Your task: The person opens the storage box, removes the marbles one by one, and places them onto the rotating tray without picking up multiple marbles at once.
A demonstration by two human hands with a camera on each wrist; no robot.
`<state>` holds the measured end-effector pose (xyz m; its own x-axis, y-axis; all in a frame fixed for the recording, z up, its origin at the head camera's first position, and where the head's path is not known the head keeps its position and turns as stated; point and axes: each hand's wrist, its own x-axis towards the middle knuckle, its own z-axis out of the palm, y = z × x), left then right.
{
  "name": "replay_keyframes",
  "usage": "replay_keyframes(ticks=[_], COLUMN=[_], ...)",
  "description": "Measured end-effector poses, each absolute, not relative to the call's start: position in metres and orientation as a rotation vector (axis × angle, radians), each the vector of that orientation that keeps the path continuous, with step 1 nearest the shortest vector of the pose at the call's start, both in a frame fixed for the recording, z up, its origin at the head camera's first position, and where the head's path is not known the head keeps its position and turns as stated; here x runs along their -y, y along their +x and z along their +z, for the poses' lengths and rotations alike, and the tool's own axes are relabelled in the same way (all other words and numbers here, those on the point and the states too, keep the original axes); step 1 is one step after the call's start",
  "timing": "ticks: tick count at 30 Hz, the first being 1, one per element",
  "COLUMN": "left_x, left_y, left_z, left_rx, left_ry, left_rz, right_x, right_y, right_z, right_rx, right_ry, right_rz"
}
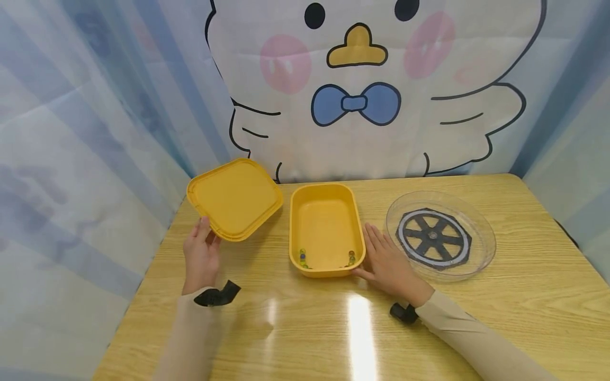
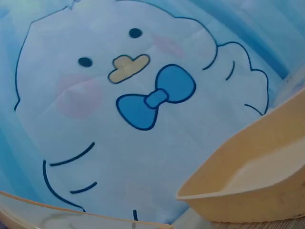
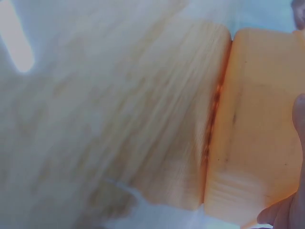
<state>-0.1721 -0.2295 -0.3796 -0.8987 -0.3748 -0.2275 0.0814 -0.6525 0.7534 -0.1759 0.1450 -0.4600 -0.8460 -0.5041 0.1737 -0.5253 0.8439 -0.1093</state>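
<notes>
My left hand (image 1: 202,259) grips a yellow plastic lid (image 1: 235,200) by its near edge, with the lid raised and tilted at the left. Just right of it, a yellow rectangular box (image 1: 326,225) stands lidless on the table. Small coloured marbles (image 1: 303,257) lie in its two near corners. My right hand (image 1: 388,264) rests against the box's right side with its fingers extended, the thumb by the near right corner. In the right wrist view, fingers (image 3: 290,210) touch the wall of the box (image 3: 257,109). The left wrist view shows the box (image 2: 252,191) at the right.
A round clear plastic dish (image 1: 488,248) sits right of my right hand, with a black and grey spoked wheel pattern (image 1: 432,236) at its middle. The wooden table (image 1: 305,328) ends at a curtain (image 1: 357,143) printed with a cartoon bird.
</notes>
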Motion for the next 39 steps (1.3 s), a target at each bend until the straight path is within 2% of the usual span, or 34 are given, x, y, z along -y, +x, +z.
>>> replay_keyframes(ticks=[8, 21, 24, 32, 39], left_x=[0.273, 0.297, 0.301, 0.31, 0.308], left_y=[-0.163, -0.157, -0.156, -0.141, -0.133], left_z=[-0.405, -0.413, -0.416, -0.425, -0.416], left_rx=[0.401, 0.049, 0.117, 0.195, 0.24], left_ry=[0.859, 1.109, 1.084, 0.756, 0.677], left_rz=[-2.852, -2.974, -3.022, -3.226, -3.302], right_x=[-0.145, -0.146, -0.145, -0.146, -0.147], right_y=[-0.176, -0.176, -0.176, -0.176, -0.176], right_z=[-0.459, -0.46, -0.46, -0.461, -0.461], right_rx=[2.878, 2.872, 2.869, 2.858, 2.841], right_ry=[0.802, 0.801, 0.803, 0.813, 0.818], right_rz=[0.227, 0.219, 0.223, 0.216, 0.22])
